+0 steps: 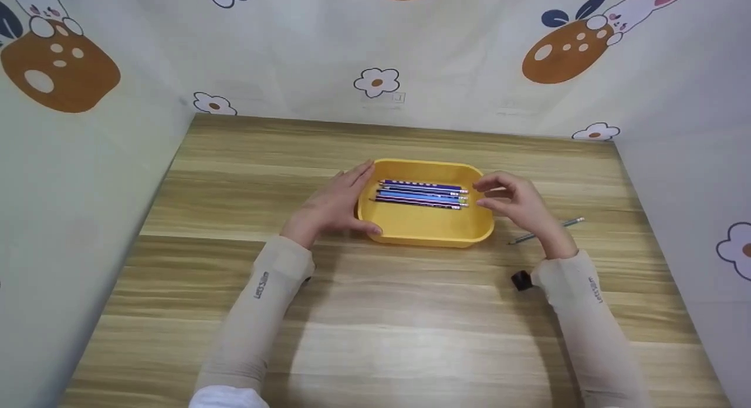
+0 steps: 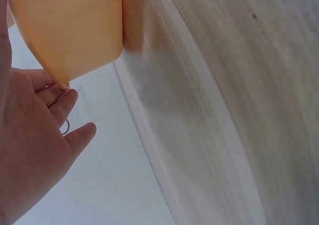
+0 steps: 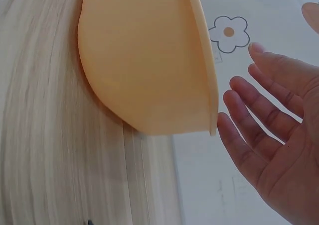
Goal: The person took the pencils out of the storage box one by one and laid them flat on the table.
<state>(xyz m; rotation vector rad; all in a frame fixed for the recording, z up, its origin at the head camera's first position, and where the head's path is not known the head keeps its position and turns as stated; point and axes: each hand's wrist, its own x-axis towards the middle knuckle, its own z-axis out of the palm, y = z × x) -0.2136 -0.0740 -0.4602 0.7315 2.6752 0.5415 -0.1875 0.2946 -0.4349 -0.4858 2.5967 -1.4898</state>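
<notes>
A yellow plastic tray (image 1: 419, 229) sits on the table with several pencils (image 1: 419, 195) lying side by side in it, mostly blue and dark striped, erasers toward the right. My left hand (image 1: 334, 202) spans the tray's left end, thumb at the near corner and fingers at the far one; in the left wrist view its fingers (image 2: 62, 105) touch the rim. Over the tray's right rim, my right hand (image 1: 516, 202) has loosely bent fingers with nothing between them. Its little finger is close to the rim in the right wrist view. A greenish pencil (image 1: 574, 222) lies on the table, partly hidden by the right wrist.
The wood-grain table (image 1: 410, 326) meets a pale cloth backdrop (image 1: 293, 61) printed with flowers and rabbits at the back and sides. A small black block (image 1: 521, 280) sits at the right wrist.
</notes>
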